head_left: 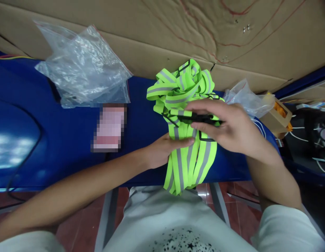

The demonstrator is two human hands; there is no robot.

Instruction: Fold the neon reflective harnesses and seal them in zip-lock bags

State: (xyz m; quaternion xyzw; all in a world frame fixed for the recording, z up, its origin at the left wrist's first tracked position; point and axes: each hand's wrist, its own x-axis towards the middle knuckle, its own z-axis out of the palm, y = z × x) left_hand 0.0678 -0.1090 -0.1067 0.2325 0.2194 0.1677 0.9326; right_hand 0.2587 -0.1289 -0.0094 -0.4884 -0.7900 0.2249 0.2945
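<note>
A bundle of neon yellow-green straps (pixel 190 157) with grey reflective stripes lies at the table's front edge, its looped ends hanging over. More of the strap is heaped up behind it. My left hand (pixel 169 148) grips the bundle from the left, thumb across the top and fingers hidden beneath. In my right hand (pixel 225 126) a black buckle (pixel 197 118) is pinched between thumb and fingers, just above the bundle. Black rectangular slides show among the straps, one of them below my right thumb.
Clear plastic zip bags (pixel 86 66) lie at the back left, above a pixelated phone-shaped object (pixel 110 127). Another clear bag (pixel 250 98) and a small cardboard box (pixel 277 115) are at the right. A brown board (pixel 125 38) with red wires borders the blue table (pixel 141 115).
</note>
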